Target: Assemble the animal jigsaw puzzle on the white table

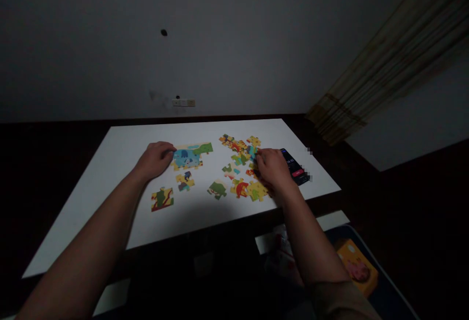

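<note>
My left hand (156, 160) rests on the white table top (120, 202), its fingertips at the edge of a joined jigsaw section (190, 156) in blue and green. My right hand (273, 168) curves down over a scatter of colourful jigsaw pieces (240, 161), and its fingers hide what lies beneath them. A black smartphone (295, 166) with a lit screen lies just beyond my right hand, not clearly touching it. Nearer me, a joined green, red and yellow piece group (162, 199) lies apart, left of several smaller pieces.
The table's far edge meets a dark ledge below a grey wall with a small socket panel (183, 102). A striped curtain (366, 80) hangs at the right. Below the table's right front corner lies an orange printed card (357, 267) on a dark blue surface.
</note>
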A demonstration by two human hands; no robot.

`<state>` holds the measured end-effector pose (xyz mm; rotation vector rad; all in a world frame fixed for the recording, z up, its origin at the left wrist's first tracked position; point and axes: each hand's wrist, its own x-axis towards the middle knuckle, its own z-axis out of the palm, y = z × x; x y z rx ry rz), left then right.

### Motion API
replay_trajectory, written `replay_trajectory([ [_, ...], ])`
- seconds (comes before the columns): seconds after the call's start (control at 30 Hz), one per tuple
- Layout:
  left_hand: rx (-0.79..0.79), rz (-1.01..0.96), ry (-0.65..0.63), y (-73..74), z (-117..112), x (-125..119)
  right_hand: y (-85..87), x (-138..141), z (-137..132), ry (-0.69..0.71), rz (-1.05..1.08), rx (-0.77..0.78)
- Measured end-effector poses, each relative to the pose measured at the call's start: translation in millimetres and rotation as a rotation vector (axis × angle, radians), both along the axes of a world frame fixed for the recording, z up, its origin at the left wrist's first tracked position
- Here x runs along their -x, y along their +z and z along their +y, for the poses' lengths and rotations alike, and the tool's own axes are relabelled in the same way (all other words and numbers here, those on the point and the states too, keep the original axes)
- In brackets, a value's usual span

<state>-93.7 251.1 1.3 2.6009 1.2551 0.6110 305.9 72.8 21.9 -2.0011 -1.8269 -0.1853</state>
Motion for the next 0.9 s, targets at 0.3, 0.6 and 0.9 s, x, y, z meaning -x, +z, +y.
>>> replay_trajectory([
  [0.3, 0.002, -0.018, -0.015, -1.0, 1.0, 1.3, 1.2, -19.2, 77.1, 0.006, -0.025, 0.145],
  [0.6, 0.01, -0.031, 0.002, -1.9, 1.3, 0.0, -9.8, 12.8, 78.0, 0.152, -0.075, 0.138],
  [0.9, 0.021, -0.019, 0.007, -0.2, 0.6, -0.5, 11.1, -27.2, 91.6, -0.054, 0.032, 0.088],
])
